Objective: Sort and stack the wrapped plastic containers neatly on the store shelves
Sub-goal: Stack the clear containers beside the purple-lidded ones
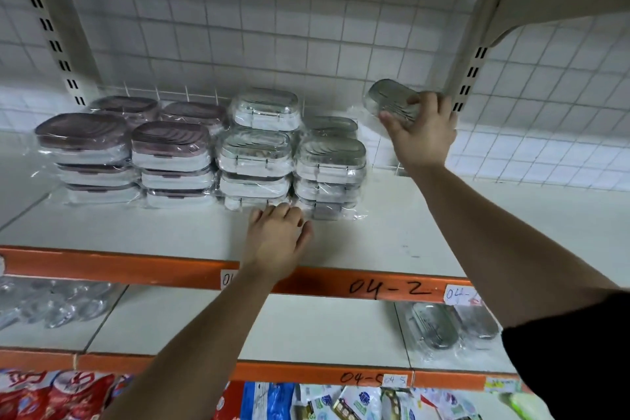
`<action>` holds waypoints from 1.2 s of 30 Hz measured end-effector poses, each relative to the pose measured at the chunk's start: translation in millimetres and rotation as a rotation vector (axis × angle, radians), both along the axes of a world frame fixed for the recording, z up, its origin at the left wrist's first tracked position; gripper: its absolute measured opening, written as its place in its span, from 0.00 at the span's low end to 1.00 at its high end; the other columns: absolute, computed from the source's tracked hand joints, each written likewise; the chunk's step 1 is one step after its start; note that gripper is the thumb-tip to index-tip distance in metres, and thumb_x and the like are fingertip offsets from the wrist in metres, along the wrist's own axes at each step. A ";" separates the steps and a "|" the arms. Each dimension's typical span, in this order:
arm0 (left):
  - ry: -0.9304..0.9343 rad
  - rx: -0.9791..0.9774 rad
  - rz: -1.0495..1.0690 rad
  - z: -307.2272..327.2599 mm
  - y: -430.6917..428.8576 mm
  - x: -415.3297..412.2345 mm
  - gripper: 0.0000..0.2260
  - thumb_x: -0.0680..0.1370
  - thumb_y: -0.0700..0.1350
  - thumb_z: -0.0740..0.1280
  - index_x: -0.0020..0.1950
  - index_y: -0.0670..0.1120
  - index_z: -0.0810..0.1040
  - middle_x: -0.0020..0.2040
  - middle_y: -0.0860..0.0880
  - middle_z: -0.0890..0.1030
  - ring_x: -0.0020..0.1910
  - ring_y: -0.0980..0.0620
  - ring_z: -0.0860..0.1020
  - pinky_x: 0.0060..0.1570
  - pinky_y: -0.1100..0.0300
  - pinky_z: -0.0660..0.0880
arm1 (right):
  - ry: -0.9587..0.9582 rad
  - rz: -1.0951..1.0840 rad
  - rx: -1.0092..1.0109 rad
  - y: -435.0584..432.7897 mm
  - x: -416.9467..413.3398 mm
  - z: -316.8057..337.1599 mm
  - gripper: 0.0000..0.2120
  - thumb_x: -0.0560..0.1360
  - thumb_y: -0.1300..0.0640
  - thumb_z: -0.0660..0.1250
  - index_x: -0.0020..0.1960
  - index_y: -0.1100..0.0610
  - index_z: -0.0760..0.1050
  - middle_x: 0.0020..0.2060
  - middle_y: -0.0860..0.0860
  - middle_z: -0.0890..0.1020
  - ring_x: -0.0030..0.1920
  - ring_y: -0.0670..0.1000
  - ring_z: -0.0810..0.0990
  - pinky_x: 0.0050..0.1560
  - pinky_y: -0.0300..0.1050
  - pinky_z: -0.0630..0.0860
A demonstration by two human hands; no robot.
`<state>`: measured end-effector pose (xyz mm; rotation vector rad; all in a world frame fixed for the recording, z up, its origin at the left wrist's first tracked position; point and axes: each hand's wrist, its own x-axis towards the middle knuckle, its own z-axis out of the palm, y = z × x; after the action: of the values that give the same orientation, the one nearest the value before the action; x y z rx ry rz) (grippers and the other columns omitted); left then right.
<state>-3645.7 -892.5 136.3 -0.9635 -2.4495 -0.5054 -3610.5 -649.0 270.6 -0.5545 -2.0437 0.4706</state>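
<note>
Right hand (pixel 422 138), fingers (pixel 414 99) around wrapped container (pixel 385 95)

From where I sit at the controls, the body in my view is two arms. The left hand (pixel 278 242) and the right hand (pixel 421 131) are both uncovered, and so are the left forearm (pixel 191 344) and the right forearm (pixel 494 225), bare from the wrist upward. On the right arm a black sleeve (pixel 572 351) begins near the elbow; its cloth is plain and dark, loose in cut, with a smooth edge. The left arm is bare as far as my camera shows it.
</note>
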 end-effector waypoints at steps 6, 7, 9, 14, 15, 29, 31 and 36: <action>-0.019 0.017 -0.006 0.4 2.5 -1.1 0.16 0.76 0.52 0.55 0.39 0.46 0.78 0.38 0.48 0.79 0.39 0.44 0.78 0.47 0.51 0.70 | -0.217 0.227 0.098 -10.8 -53.6 6.3 0.25 0.69 0.40 0.75 0.59 0.54 0.76 0.61 0.54 0.74 0.62 0.59 0.72 0.62 0.53 0.70; -0.029 0.004 -0.010 1.2 2.6 -1.2 0.17 0.76 0.53 0.55 0.40 0.46 0.78 0.38 0.48 0.79 0.39 0.44 0.78 0.48 0.51 0.69 | -0.242 0.250 0.095 -12.9 -61.4 5.9 0.26 0.69 0.41 0.75 0.60 0.54 0.75 0.62 0.54 0.74 0.62 0.59 0.72 0.63 0.52 0.69; -0.052 -0.028 -0.013 2.2 2.0 -1.6 0.19 0.77 0.55 0.53 0.43 0.46 0.79 0.41 0.47 0.80 0.42 0.44 0.78 0.50 0.51 0.67 | -0.292 0.283 0.079 -15.4 -75.4 5.5 0.26 0.69 0.41 0.75 0.61 0.53 0.75 0.63 0.54 0.73 0.63 0.59 0.71 0.65 0.53 0.68; -0.099 -0.073 -0.028 2.3 0.4 -3.1 0.22 0.78 0.57 0.48 0.51 0.48 0.78 0.49 0.49 0.79 0.51 0.47 0.76 0.56 0.51 0.66 | -0.321 0.318 0.050 -7.8 -99.1 2.6 0.23 0.69 0.44 0.76 0.58 0.53 0.77 0.60 0.56 0.74 0.60 0.59 0.74 0.64 0.50 0.72; -0.095 -0.068 -0.032 1.7 0.3 -3.5 0.23 0.78 0.57 0.47 0.51 0.48 0.78 0.49 0.49 0.79 0.50 0.47 0.76 0.55 0.52 0.66 | -0.308 0.325 0.045 -5.9 -101.6 1.5 0.22 0.68 0.44 0.77 0.56 0.54 0.77 0.58 0.56 0.74 0.59 0.59 0.75 0.62 0.49 0.72; -0.048 -0.032 -0.047 4.1 1.1 -0.9 0.18 0.76 0.55 0.51 0.42 0.47 0.77 0.41 0.49 0.79 0.42 0.46 0.77 0.49 0.52 0.66 | -0.486 0.297 0.174 -0.8 -72.3 14.6 0.36 0.73 0.29 0.43 0.59 0.48 0.79 0.56 0.53 0.81 0.60 0.61 0.75 0.59 0.58 0.73; -0.024 -0.017 -0.028 4.0 1.3 0.0 0.18 0.76 0.54 0.52 0.41 0.47 0.78 0.40 0.49 0.79 0.41 0.46 0.77 0.49 0.52 0.65 | -0.396 0.305 0.126 -4.3 -51.6 6.7 0.31 0.77 0.33 0.47 0.61 0.51 0.79 0.59 0.54 0.80 0.62 0.60 0.74 0.62 0.57 0.72; 0.076 0.012 -0.014 4.9 -1.3 8.9 0.12 0.76 0.50 0.58 0.42 0.46 0.77 0.39 0.47 0.78 0.40 0.44 0.77 0.47 0.51 0.65 | -0.257 0.308 0.035 -16.8 16.6 -20.4 0.24 0.78 0.42 0.55 0.60 0.57 0.79 0.59 0.56 0.79 0.63 0.61 0.73 0.64 0.51 0.69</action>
<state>-3636.8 -893.8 141.2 -0.9775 -2.3714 -0.4794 -3593.9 -665.7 250.2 -0.2888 -2.3948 0.5661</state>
